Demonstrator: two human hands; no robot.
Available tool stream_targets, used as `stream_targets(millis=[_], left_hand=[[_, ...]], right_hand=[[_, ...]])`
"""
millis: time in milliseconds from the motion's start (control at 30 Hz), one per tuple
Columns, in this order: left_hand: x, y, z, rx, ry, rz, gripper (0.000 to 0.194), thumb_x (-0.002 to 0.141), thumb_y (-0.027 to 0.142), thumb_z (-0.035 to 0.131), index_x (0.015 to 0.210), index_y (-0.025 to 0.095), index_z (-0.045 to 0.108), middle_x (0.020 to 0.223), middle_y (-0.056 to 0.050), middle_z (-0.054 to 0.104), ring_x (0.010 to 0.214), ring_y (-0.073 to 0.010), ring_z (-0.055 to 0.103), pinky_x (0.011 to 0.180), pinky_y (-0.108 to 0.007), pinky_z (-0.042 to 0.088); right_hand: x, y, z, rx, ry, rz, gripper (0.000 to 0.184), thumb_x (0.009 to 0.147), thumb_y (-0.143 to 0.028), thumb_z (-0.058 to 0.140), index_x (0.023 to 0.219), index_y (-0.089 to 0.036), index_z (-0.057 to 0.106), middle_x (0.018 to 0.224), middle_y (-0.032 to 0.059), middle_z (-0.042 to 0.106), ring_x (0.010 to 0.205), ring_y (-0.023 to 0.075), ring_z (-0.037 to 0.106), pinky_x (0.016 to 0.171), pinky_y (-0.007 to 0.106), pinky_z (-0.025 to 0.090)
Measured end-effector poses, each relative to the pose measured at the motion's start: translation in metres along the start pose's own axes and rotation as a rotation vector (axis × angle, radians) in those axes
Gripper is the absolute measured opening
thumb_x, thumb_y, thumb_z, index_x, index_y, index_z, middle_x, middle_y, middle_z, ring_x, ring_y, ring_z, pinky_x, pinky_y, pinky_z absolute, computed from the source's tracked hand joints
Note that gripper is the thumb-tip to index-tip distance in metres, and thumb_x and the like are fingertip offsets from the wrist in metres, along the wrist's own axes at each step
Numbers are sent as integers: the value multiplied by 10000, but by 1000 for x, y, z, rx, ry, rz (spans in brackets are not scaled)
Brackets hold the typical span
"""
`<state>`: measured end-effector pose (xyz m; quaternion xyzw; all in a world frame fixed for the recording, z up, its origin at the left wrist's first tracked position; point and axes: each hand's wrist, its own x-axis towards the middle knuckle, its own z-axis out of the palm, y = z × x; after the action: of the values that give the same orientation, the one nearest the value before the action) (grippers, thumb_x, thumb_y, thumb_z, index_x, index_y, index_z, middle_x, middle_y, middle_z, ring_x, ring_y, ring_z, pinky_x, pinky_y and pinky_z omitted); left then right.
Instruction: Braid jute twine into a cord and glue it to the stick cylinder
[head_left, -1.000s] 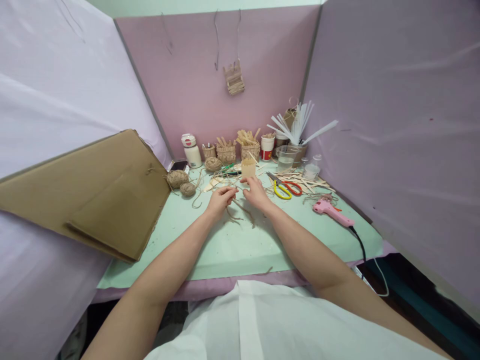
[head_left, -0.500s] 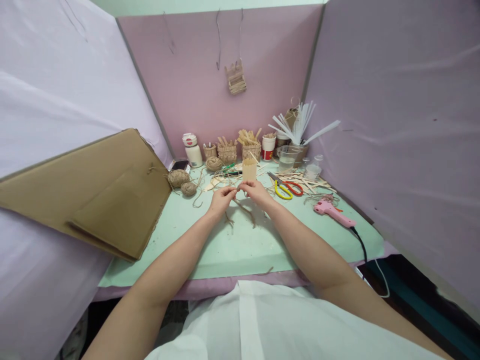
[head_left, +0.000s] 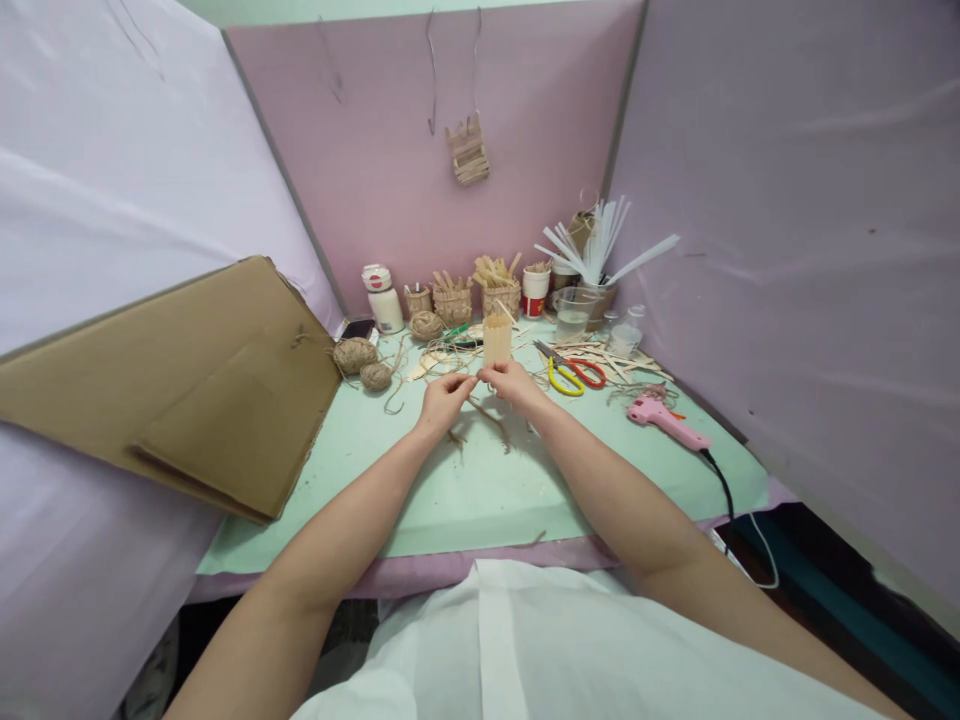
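My left hand (head_left: 442,398) and my right hand (head_left: 512,385) meet above the middle of the green table (head_left: 465,490), fingers pinched on a thin piece of jute twine (head_left: 487,418) whose loose ends hang down to the table. Just behind the hands stands a small cup of wooden sticks (head_left: 496,340). Two balls of twine (head_left: 355,355) lie to the left of my left hand.
A brown cardboard sheet (head_left: 195,385) leans over the table's left side. Yellow-and-red scissors (head_left: 571,375) and a pink glue gun (head_left: 664,420) with its black cord lie to the right. Cups of sticks, a white bottle (head_left: 384,298) and white strips line the back wall.
Both hands have lifted a little off the table and drawn closer together, raising the twine with them.
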<state>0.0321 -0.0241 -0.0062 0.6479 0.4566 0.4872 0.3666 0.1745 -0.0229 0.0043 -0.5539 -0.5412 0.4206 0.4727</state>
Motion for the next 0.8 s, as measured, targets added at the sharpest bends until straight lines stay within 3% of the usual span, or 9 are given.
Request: stream_targets(millis=[267,500,800], left_hand=[[-2,4,0,33,47,3,195,687,321,618,586,155,638,531,18,504,558,-107,410,552,-231,322],[-2,6,0,7,64,-16,168,678,286,609,580,156,646,536,16,523,572,-114,445,563,-232,339],[1,-3,1,-46,117,-44,119,657,273,648,652,156,664,624,2,591,611,-118,478,600,-237,360]], right_hand=[[0,2,3,4,-24,13,184,642,-362,589,660,-182,620,589,-21,531,602,113,460,530,224,336],[3,5,4,226,-116,109,206,600,-332,642,762,-204,640,790,16,622,720,127,503,532,202,359],[-2,2,4,198,-95,79,180,620,-329,637,734,-190,629,735,8,598,709,126,496,510,203,329]])
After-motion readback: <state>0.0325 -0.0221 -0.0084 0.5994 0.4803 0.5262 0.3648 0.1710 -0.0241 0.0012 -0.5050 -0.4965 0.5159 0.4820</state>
